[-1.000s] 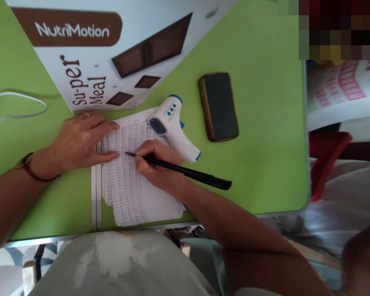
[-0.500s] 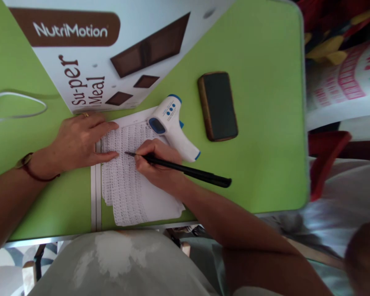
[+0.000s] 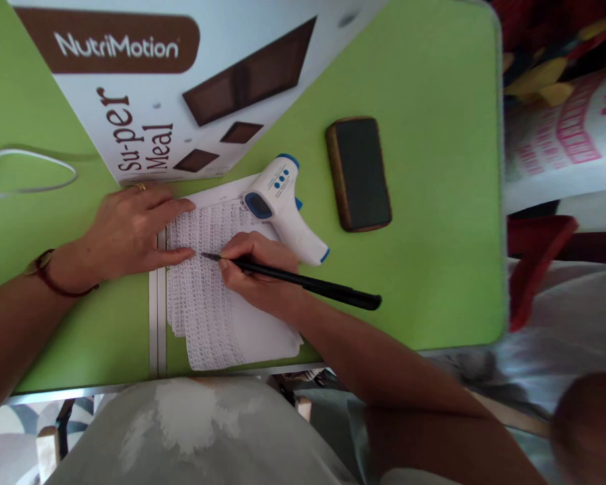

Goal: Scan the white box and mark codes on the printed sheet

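Note:
Sheets of paper [image 3: 217, 323] covered in rows of handwriting lie in a small stack on the green table. My left hand [image 3: 136, 229] rests at their left edge, thumb and fingers apart, the thumb and index fingertip on the paper. A black pen [image 3: 313, 283] is gripped in my right hand [image 3: 260, 266], its tip at the writing close to my left thumb. A white and blue infrared thermometer [image 3: 287, 209] lies on the upper right of the sheets, just beyond my right hand.
A large white NutriMotion box [image 3: 156, 94] stands behind the papers. To the right lies a phone [image 3: 361, 175] in a brown case. A white cable [image 3: 35, 155] loops at the left. Past the green table's [image 3: 444, 269] right edge are a printed sack [image 3: 565, 141] and a red chair part [image 3: 540, 263].
The pen tip and my right hand have shifted slightly left and down on the page. My left hand stays in place.

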The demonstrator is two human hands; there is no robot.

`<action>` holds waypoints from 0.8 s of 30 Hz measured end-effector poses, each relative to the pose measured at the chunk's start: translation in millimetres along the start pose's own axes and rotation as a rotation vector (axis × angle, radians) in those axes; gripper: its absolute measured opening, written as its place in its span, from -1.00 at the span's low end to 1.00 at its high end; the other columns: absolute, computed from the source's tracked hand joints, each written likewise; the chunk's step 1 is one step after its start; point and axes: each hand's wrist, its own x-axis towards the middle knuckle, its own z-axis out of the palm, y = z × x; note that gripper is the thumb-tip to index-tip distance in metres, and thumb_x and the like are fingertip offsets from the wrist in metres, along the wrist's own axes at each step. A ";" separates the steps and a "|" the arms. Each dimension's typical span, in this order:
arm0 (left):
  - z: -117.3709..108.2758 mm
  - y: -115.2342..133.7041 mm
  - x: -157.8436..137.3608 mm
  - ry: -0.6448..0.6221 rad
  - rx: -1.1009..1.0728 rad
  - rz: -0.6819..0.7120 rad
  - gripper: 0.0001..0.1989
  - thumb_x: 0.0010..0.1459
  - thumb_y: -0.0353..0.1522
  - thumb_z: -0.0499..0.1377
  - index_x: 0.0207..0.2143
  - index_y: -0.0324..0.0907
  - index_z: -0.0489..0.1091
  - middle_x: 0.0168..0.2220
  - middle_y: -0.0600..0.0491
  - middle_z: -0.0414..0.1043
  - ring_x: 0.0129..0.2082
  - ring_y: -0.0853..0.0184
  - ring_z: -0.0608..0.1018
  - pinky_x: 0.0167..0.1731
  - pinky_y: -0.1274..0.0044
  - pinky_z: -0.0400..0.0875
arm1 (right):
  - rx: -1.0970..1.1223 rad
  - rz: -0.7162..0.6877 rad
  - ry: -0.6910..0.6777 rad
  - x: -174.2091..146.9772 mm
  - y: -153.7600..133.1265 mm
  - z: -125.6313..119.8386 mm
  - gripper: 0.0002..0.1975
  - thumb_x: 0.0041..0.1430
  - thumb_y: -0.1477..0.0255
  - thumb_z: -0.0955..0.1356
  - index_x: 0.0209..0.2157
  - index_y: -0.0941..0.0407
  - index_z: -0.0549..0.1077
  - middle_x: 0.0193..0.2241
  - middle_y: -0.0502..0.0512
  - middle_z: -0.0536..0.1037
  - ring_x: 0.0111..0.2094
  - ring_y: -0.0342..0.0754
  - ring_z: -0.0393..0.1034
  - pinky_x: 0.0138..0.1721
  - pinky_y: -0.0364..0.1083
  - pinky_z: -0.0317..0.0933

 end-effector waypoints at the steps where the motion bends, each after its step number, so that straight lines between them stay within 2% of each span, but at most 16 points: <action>1: 0.1 0.0 0.0 -0.001 0.003 -0.004 -0.43 0.30 0.11 0.05 0.11 -0.07 0.44 -0.04 -0.09 0.57 -0.13 0.12 0.61 -0.15 0.33 0.50 | -0.005 -0.018 -0.001 0.2 0.2 0.2 -0.87 0.09 0.56 0.34 -0.46 0.04 0.37 -0.59 -0.13 0.45 -0.59 -0.22 0.30 -0.54 -0.19 0.19; 6: 1.6 -0.7 0.0 -0.009 -0.009 -0.012 -0.41 0.28 0.11 0.07 0.12 -0.09 0.42 -0.02 -0.08 0.56 -0.10 0.12 0.61 -0.15 0.37 0.47 | -0.017 -0.026 -0.030 2.0 -1.0 -0.4 -0.85 0.09 0.58 0.34 -0.45 0.03 0.37 -0.60 -0.15 0.46 -0.59 -0.22 0.31 -0.54 -0.20 0.20; 19: -0.1 0.6 0.8 -0.017 -0.031 -0.014 -0.42 0.28 0.11 0.07 0.11 -0.08 0.44 -0.02 -0.09 0.56 -0.11 0.09 0.61 -0.18 0.31 0.50 | -0.007 -0.007 -0.074 1.5 -0.7 -1.9 -0.84 0.06 0.59 0.34 -0.45 0.02 0.35 -0.60 -0.15 0.46 -0.59 -0.21 0.31 -0.53 -0.19 0.21; 24: 0.2 -0.3 0.5 -0.008 -0.022 -0.018 -0.45 0.29 0.11 0.07 0.11 -0.02 0.44 -0.02 -0.07 0.56 -0.11 0.11 0.61 -0.15 0.31 0.50 | -0.009 0.008 -0.006 0.2 0.7 0.4 -0.86 0.07 0.57 0.33 -0.45 0.03 0.35 -0.60 -0.14 0.44 -0.59 -0.20 0.31 -0.54 -0.19 0.21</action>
